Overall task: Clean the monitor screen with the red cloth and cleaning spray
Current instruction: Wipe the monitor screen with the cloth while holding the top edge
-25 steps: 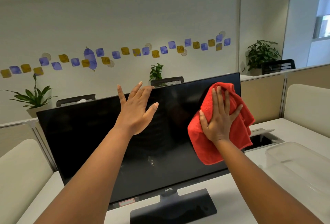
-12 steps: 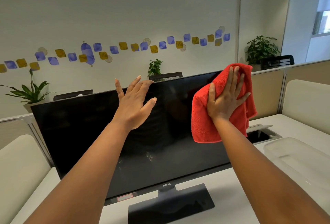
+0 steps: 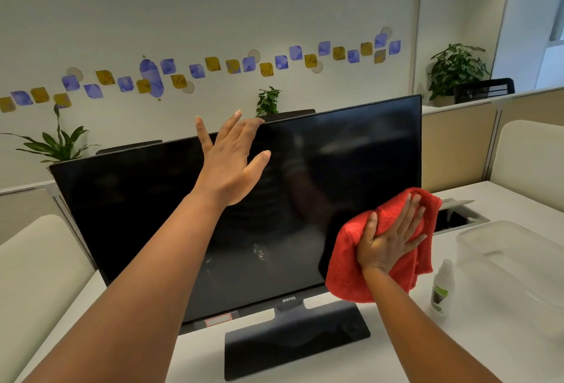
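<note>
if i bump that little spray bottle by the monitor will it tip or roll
Probably tips easily: the spray bottle stands upright, tall and slim on the smooth desk. Its body looks round, so once down it would likely roll. It seems light plastic; how full it is cannot be told.

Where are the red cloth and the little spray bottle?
Red fluffy cloth (image 3: 345, 272), head view: its lower left fold.
Small white plastic spray bottle with green label (image 3: 441, 291), head view: its labelled body.

Red cloth (image 3: 366, 263) is pressed flat against monitor (image 3: 152, 205) lower-right corner by right hand (image 3: 387, 245). Left hand (image 3: 229, 165) is held open at monitor top edge. Spray bottle (image 3: 441, 291) is stood right of monitor.
</note>
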Action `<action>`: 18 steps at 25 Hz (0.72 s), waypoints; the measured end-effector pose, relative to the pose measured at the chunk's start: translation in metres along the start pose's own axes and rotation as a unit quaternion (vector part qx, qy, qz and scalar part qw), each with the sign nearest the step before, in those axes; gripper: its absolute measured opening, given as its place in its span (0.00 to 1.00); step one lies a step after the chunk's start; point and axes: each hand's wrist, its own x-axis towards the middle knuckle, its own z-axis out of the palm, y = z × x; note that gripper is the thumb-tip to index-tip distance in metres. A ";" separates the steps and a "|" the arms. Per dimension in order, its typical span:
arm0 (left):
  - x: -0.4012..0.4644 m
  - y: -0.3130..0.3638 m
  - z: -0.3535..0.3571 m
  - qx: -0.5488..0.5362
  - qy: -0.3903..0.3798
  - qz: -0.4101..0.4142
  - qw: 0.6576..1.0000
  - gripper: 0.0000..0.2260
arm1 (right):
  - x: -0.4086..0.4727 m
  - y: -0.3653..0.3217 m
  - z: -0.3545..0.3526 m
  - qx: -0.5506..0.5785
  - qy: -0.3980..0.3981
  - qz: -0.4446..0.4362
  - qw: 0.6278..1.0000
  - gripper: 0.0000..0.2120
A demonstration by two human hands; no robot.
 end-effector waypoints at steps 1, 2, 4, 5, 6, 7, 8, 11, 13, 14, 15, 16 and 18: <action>0.000 -0.001 0.000 0.000 0.001 -0.001 1.000 0.27 | 0.001 -0.004 0.001 0.009 0.005 0.013 1.000 0.32; -0.001 -0.001 0.000 0.000 0.002 -0.001 1.000 0.27 | 0.004 -0.012 0.003 0.018 0.010 0.021 1.000 0.32; 0.000 -0.002 0.000 -0.003 0.005 -0.001 1.000 0.27 | 0.011 -0.034 0.006 0.026 0.018 0.004 0.999 0.33; 0.001 -0.002 0.001 -0.005 0.005 -0.001 1.000 0.27 | 0.013 -0.047 0.008 0.023 0.017 -0.023 0.999 0.33; 0.001 -0.002 0.001 -0.007 0.005 0.000 1.000 0.27 | 0.013 -0.060 0.010 0.015 0.014 -0.059 0.998 0.33; 0.001 -0.002 0.002 -0.008 0.006 0.000 1.000 0.27 | 0.012 -0.074 0.013 0.004 0.009 -0.101 0.995 0.33; 0.001 -0.002 0.003 -0.009 0.008 0.001 1.000 0.27 | 0.008 -0.086 0.016 -0.010 0.003 -0.143 0.990 0.33; 0.001 -0.005 0.001 -0.008 0.001 0.004 1.000 0.28 | -0.010 -0.107 0.022 -0.044 -0.028 -0.276 0.960 0.33; -0.001 -0.006 -0.002 0.009 -0.011 0.017 1.000 0.28 | -0.022 -0.104 0.022 -0.056 -0.051 -0.352 0.933 0.33; -0.003 -0.007 -0.004 0.024 -0.012 0.026 0.999 0.28 | -0.026 -0.098 0.020 -0.055 -0.062 -0.377 0.923 0.32; -0.007 -0.010 -0.005 0.043 -0.005 0.030 0.999 0.28 | -0.027 -0.091 0.018 -0.052 -0.073 -0.392 0.916 0.32; -0.012 -0.016 -0.008 0.065 0.011 0.024 0.997 0.28 | -0.027 -0.084 0.016 -0.052 -0.080 -0.398 0.913 0.30; -0.028 -0.038 -0.017 0.112 0.050 -0.017 0.992 0.28 | -0.028 -0.075 0.012 -0.065 -0.076 -0.378 0.920 0.28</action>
